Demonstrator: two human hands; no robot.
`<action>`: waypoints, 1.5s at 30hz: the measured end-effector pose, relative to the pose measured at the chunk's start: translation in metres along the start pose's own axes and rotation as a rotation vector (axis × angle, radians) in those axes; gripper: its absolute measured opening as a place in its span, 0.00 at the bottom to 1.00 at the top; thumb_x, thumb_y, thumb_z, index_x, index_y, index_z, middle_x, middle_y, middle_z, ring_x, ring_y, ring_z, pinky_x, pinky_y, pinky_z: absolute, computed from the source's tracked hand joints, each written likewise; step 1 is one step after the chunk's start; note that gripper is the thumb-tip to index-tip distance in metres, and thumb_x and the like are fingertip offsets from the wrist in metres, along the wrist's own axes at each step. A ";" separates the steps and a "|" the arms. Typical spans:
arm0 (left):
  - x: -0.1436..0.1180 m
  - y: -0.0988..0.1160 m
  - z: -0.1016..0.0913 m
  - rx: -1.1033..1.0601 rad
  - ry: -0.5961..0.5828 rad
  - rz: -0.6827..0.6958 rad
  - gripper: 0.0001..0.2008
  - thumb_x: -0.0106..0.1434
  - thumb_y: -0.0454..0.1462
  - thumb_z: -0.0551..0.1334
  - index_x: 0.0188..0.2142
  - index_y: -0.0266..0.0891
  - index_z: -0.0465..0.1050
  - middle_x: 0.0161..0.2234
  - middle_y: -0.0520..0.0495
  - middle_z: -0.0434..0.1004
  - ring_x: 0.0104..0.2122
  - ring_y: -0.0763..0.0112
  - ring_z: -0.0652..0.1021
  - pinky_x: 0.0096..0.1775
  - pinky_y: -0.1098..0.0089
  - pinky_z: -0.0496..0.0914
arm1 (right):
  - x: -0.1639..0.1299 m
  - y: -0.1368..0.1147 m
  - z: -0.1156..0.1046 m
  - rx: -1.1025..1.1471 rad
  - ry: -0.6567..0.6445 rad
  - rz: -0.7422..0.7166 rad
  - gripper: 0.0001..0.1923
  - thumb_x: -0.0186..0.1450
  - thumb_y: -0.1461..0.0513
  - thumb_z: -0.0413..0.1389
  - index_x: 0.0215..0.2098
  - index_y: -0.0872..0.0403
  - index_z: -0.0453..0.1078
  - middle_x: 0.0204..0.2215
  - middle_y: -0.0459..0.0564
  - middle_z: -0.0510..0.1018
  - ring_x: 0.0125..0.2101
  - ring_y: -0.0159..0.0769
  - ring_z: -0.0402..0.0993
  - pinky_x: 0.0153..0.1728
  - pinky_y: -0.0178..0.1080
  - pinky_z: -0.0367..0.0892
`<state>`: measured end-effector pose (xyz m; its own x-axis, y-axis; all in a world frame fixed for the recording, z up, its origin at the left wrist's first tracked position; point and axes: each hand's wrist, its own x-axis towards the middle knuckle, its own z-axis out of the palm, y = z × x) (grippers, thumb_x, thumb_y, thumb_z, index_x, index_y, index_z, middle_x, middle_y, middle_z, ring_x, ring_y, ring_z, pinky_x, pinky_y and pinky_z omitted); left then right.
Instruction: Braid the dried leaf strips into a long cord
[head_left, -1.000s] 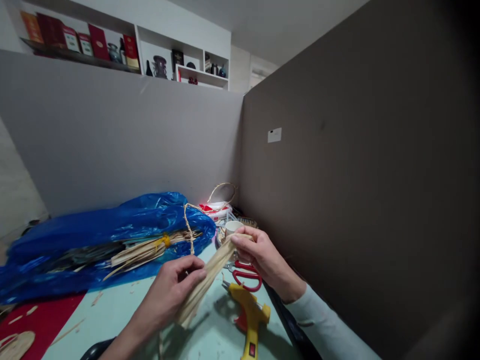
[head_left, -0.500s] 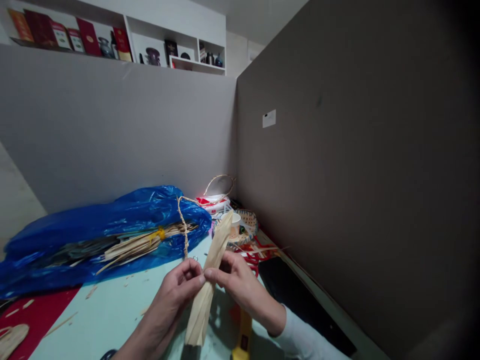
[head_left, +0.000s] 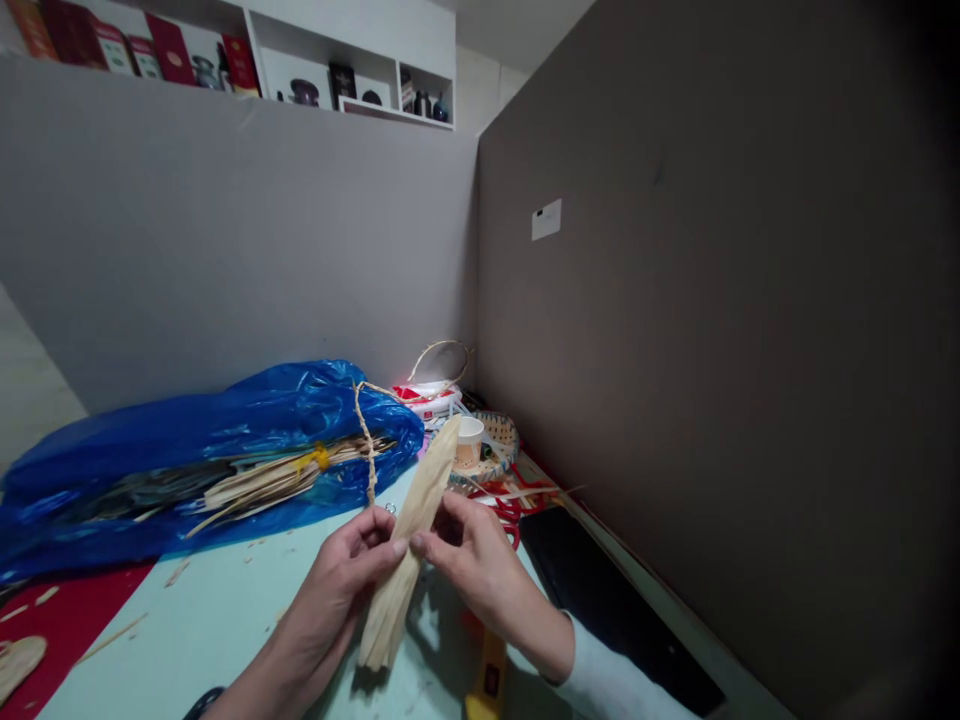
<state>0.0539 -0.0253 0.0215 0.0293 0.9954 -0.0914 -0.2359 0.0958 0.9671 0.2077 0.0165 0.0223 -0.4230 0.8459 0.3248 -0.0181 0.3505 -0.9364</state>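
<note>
A pale, flat dried leaf strip (head_left: 425, 487) slants between my hands, its narrow tip pointing away and its wider end hanging near me. My left hand (head_left: 341, 570) pinches its left edge between thumb and fingers. From the other edge, my right hand (head_left: 480, 565) grips the same strip, thumb close to the left thumb. A twisted straw cord (head_left: 367, 445) rises from behind my left fingers and loops off to the back; whether those fingers also hold it is hidden.
A blue plastic bag (head_left: 225, 410) lies at the left with a tied bundle of dried leaves (head_left: 262, 487). A paper cup (head_left: 469, 443) stands in a woven basket (head_left: 508, 437) at the back. Red-handled scissors (head_left: 510, 530), a black flat object (head_left: 600, 600) and a yellow tool (head_left: 487, 685) lie at the right.
The leaf strip has turned slightly, showing a broader, flatter face, and its near end sits a little higher. Both hands keep hold of it. The camera view has tilted slightly down.
</note>
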 end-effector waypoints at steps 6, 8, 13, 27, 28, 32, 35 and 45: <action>0.003 0.002 -0.004 -0.076 -0.056 -0.031 0.13 0.50 0.38 0.71 0.32 0.38 0.70 0.27 0.53 0.74 0.25 0.74 0.73 0.25 0.77 0.62 | 0.003 -0.006 -0.006 0.156 -0.162 0.022 0.09 0.59 0.61 0.55 0.34 0.57 0.74 0.28 0.47 0.74 0.32 0.37 0.69 0.34 0.37 0.63; 0.001 0.006 -0.004 -0.089 -0.074 -0.045 0.12 0.51 0.37 0.71 0.32 0.37 0.72 0.27 0.52 0.75 0.22 0.77 0.71 0.21 0.79 0.58 | 0.004 -0.006 -0.006 0.231 -0.160 0.035 0.09 0.58 0.61 0.57 0.36 0.56 0.74 0.30 0.47 0.75 0.33 0.37 0.70 0.37 0.37 0.64; -0.005 0.017 0.003 -0.160 -0.144 -0.065 0.12 0.54 0.36 0.69 0.39 0.38 0.75 0.33 0.47 0.80 0.32 0.67 0.78 0.35 0.71 0.70 | 0.006 -0.007 -0.004 0.308 -0.044 0.121 0.08 0.54 0.62 0.61 0.32 0.57 0.72 0.28 0.46 0.74 0.29 0.33 0.68 0.33 0.35 0.62; -0.001 0.001 -0.004 -0.028 -0.029 -0.041 0.10 0.57 0.40 0.66 0.35 0.40 0.68 0.29 0.50 0.75 0.30 0.66 0.77 0.34 0.67 0.70 | -0.001 -0.007 0.003 0.484 -0.074 0.243 0.10 0.56 0.62 0.61 0.35 0.58 0.70 0.23 0.41 0.66 0.22 0.26 0.57 0.23 0.32 0.52; 0.000 0.001 -0.004 0.012 -0.006 -0.014 0.10 0.57 0.41 0.66 0.33 0.40 0.68 0.27 0.52 0.74 0.29 0.67 0.76 0.33 0.69 0.69 | -0.001 -0.006 0.004 0.516 -0.071 0.255 0.10 0.56 0.61 0.61 0.35 0.57 0.69 0.21 0.40 0.65 0.21 0.26 0.56 0.22 0.32 0.51; -0.001 0.002 -0.001 0.208 0.121 0.149 0.09 0.56 0.40 0.68 0.27 0.41 0.69 0.27 0.55 0.71 0.30 0.71 0.72 0.33 0.73 0.64 | 0.001 -0.004 0.008 0.505 0.011 0.292 0.11 0.55 0.60 0.62 0.31 0.55 0.65 0.19 0.38 0.62 0.18 0.26 0.55 0.21 0.32 0.51; -0.005 0.002 0.004 0.363 0.124 0.241 0.05 0.56 0.37 0.67 0.30 0.42 0.72 0.32 0.54 0.74 0.33 0.68 0.74 0.36 0.72 0.65 | 0.001 -0.003 0.008 0.432 0.031 0.291 0.11 0.54 0.59 0.61 0.29 0.55 0.64 0.19 0.39 0.64 0.19 0.26 0.56 0.21 0.32 0.51; -0.001 0.006 0.002 0.355 0.104 0.197 0.05 0.56 0.40 0.64 0.28 0.40 0.75 0.28 0.51 0.77 0.33 0.64 0.74 0.38 0.69 0.67 | 0.002 0.002 0.009 0.259 0.022 0.190 0.11 0.57 0.58 0.60 0.29 0.55 0.64 0.22 0.41 0.65 0.24 0.29 0.59 0.26 0.33 0.56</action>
<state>0.0540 -0.0255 0.0282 -0.0850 0.9916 0.0973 0.1223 -0.0865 0.9887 0.1987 0.0152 0.0197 -0.4213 0.8958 0.1414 -0.1716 0.0744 -0.9824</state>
